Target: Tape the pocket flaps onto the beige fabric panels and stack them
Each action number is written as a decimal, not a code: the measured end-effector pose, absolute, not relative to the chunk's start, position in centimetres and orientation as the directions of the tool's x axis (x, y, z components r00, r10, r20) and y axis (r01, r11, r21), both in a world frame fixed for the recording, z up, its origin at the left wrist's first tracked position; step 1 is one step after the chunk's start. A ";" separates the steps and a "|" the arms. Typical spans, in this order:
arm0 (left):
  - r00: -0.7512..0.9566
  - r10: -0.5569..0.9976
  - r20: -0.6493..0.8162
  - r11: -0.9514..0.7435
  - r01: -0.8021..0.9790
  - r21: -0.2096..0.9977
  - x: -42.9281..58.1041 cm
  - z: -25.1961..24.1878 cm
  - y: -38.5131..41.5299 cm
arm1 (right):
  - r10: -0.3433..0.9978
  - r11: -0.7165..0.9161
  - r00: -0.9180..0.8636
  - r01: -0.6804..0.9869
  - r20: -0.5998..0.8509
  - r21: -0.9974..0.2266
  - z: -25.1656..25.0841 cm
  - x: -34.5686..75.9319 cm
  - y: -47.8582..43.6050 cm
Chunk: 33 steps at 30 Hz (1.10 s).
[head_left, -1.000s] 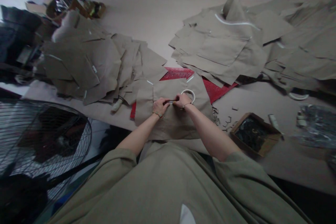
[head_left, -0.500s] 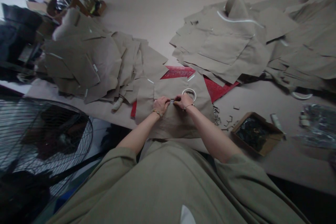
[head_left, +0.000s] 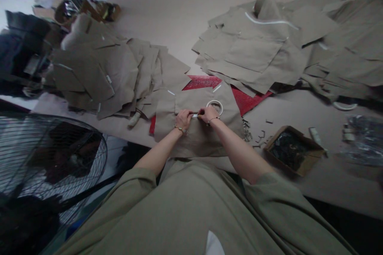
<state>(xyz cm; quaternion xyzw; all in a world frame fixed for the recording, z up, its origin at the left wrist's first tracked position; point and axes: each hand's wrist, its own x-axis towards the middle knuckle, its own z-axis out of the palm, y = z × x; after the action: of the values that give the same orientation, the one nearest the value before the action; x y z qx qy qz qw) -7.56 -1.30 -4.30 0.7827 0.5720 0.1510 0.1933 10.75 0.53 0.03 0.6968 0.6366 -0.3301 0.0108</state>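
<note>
Khaki cloth panel (head_left: 206, 139) lies flat. Left hand (head_left: 183, 120) and right hand (head_left: 208, 114) close their fingers on a small pale strip (head_left: 195, 115), beside a tape roll (head_left: 214, 107).

Cloth panel (head_left: 199, 145) mid table (head_left: 167, 16), btwn stacks
L stack (head_left: 95, 71), R stack (head_left: 254, 51); tape roll (head_left: 214, 101) on panel; cardboard box (head_left: 293, 150) to R; fan (head_left: 44, 163) front L.

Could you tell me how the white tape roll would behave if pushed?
The white tape roll lies flat on the tan fabric panel, so a push would probably slide it, not roll it. Its thin ring and open centre suggest it is light, though on edge it could roll.
</note>
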 end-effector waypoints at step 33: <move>0.228 0.973 0.023 -0.196 0.776 0.599 -7.9 -6.1 -1.5 | 0.899 -0.209 0.024 0.901 -0.438 -0.380 0.6 10.2 0.0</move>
<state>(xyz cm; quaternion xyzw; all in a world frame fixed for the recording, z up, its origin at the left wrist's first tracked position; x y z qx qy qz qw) -7.88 -1.50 -6.15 0.7457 0.5866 0.2048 0.2408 10.25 0.05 0.60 0.7154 0.6290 -0.3042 0.0018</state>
